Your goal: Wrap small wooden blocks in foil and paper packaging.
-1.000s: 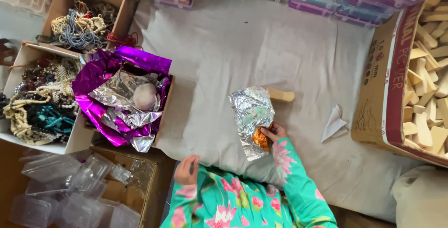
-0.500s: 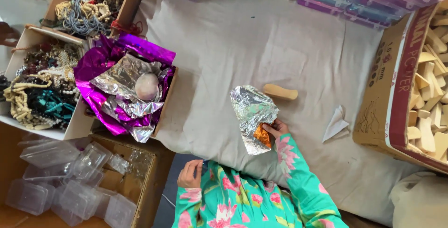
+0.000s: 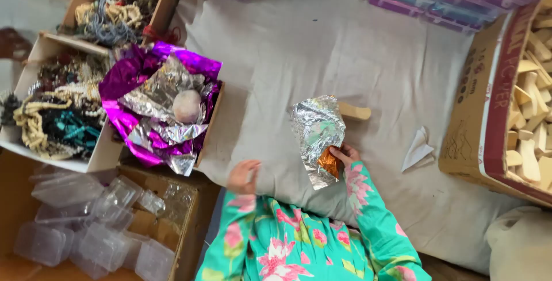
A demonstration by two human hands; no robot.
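Right hand: the right hand is raised over the grey cloth, fingers curled, its grip closed on the lower edge of a silver foil sheet; the green floral sleeve runs up to it from the lower middle of the view.
Foil sheet: crumpled and shiny, it stands up from the hand and leans to the left; an orange foil piece shows at its lower edge, touching the fingers.
Left hand: the left hand hovers at the near edge of the cloth, blurred, fingers loosely bent; its grip is open and holds nothing.
Wooden block: a pale wooden block lies on the cloth just behind the foil sheet, partly hidden by it.
Paper scrap: a small folded white paper lies on the cloth to the right of the hand, apart from it.
Left side: a box of purple and silver foil with a round pale object on top; beside it, boxes of beads and cords.
Lower left: clear plastic containers piled in a cardboard box.
Right side: a cardboard box of wooden pieces.
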